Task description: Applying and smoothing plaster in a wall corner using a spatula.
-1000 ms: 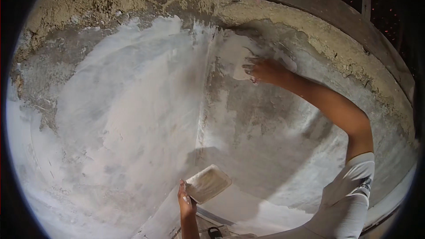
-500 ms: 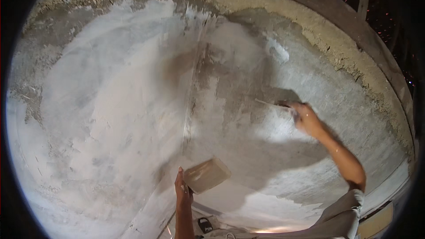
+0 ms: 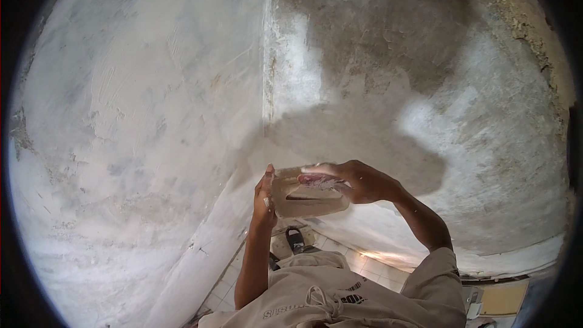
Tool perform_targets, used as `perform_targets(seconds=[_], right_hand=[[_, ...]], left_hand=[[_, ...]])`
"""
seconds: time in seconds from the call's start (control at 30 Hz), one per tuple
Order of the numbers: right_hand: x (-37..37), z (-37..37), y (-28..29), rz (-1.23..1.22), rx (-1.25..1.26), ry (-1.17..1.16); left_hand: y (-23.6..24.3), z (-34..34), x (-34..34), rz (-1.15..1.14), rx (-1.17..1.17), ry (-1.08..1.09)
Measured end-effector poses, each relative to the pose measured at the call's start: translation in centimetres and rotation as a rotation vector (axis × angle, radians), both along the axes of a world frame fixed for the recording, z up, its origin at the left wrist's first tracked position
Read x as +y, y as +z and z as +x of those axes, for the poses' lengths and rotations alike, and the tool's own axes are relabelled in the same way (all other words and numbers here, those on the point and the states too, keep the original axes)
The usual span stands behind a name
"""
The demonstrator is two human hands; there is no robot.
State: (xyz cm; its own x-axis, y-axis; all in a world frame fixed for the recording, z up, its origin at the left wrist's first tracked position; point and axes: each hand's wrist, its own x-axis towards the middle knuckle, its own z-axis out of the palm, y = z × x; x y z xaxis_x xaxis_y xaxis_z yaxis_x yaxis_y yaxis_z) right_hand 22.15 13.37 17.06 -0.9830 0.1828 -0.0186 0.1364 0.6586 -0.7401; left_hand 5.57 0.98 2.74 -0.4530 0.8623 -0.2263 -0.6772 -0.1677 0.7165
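My left hand (image 3: 265, 197) grips the left end of a shallow rectangular pan (image 3: 313, 209), thumb up along its edge. Pale, wet-looking paste coats the inside of this pan. My right hand (image 3: 364, 182) is closed around the reddish handle of a putty knife (image 3: 317, 178), held over the pan's opening. How much of the blade touches the paste I cannot tell. White smears show on the fingers of both hands. Ahead stands a wall (image 3: 176, 85) with patchy whitish plaster, divided by an upright corner line.
Rough, crumbly masonry (image 3: 516, 18) edges the wall at the upper right. Below are a tiled floor (image 3: 379, 270) and a dark sandal (image 3: 295, 239) on a foot. A yellowish panel (image 3: 501, 299) stands at the lower right. My shadow falls across the wall.
My right hand has come down and left from the wall to the pan with the putty knife. The pan is now higher in the picture, and the view has tilted down.
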Motion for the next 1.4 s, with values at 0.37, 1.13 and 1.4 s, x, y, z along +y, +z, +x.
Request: perform_targets(seconds=[0.37, 1.13, 1.4], right_hand=[[2.3, -0.9, -4.7, 0.191, 0.080, 0.105], [9.4, -0.1, -7.3, -0.070, 0.015, 0.130], [9.2, -0.2, -7.8, -0.197, 0.024, 0.054]], left_hand=[[-0.8, 1.1, 1.3, -0.061, 0.000, 0.138], [-3.5, 2.9, 6.2, -0.197, 0.018, 0.080], [-7.1, 1.3, 6.4, -0.119, -0.063, -0.019]])
